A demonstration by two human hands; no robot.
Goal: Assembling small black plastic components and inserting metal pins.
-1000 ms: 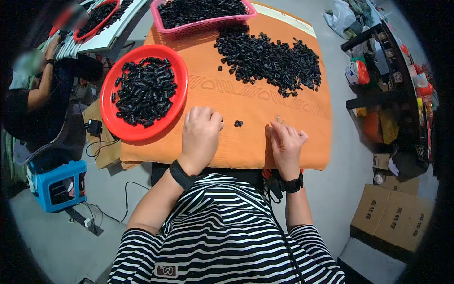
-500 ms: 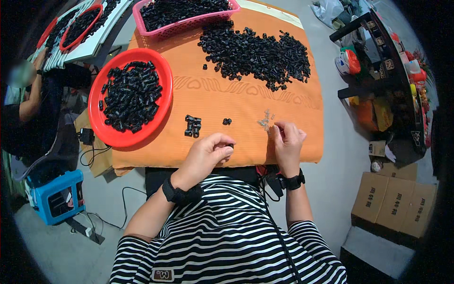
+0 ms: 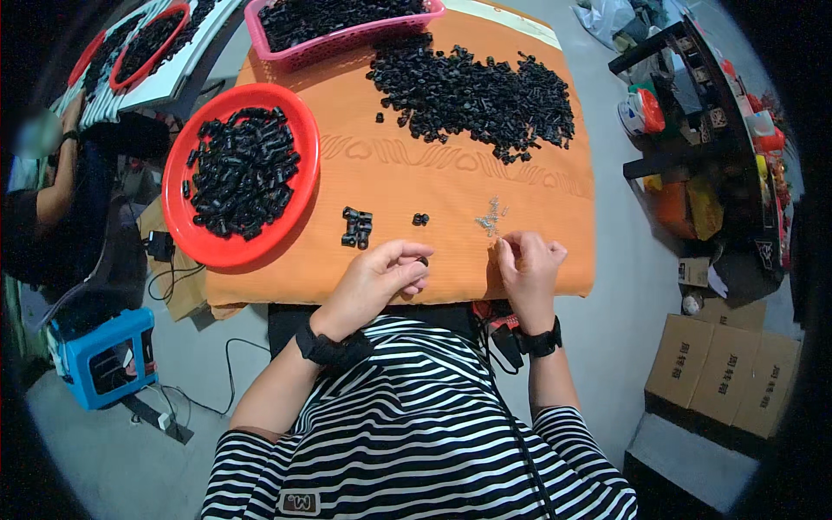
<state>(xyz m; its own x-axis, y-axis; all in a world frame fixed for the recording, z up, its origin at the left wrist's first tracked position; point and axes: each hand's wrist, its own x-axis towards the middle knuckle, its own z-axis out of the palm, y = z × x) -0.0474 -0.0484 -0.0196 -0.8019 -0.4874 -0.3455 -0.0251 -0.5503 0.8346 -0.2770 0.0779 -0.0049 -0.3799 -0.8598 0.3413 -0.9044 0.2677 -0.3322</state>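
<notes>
My left hand [image 3: 381, 282] is closed, with a small black plastic part [image 3: 423, 261] pinched between thumb and fingers; most of the part is hidden. Near the table's front edge, my right hand [image 3: 530, 270] has its thumb and fingertips pressed together beside a small heap of shiny metal screws [image 3: 491, 217]. Whatever it pinches is too small to make out. A pair of little black pieces [image 3: 420, 219] lies between the hands, further in. To their left sits a group of larger black tubular fittings [image 3: 356, 227].
A red round tray [image 3: 309, 178] of black fittings stands at left, before a pink basket [image 3: 347, 42]. Loose black parts [image 3: 472, 91] spread across the far side of the orange-covered table [image 3: 451, 186]. At far left is another person [image 3: 61, 182]; cardboard boxes [image 3: 719, 373] stand at right.
My right hand has drawn slightly back from the screws toward me, its fingertips still together. The left hand keeps its hold on the black part, and the view has shifted a little.
</notes>
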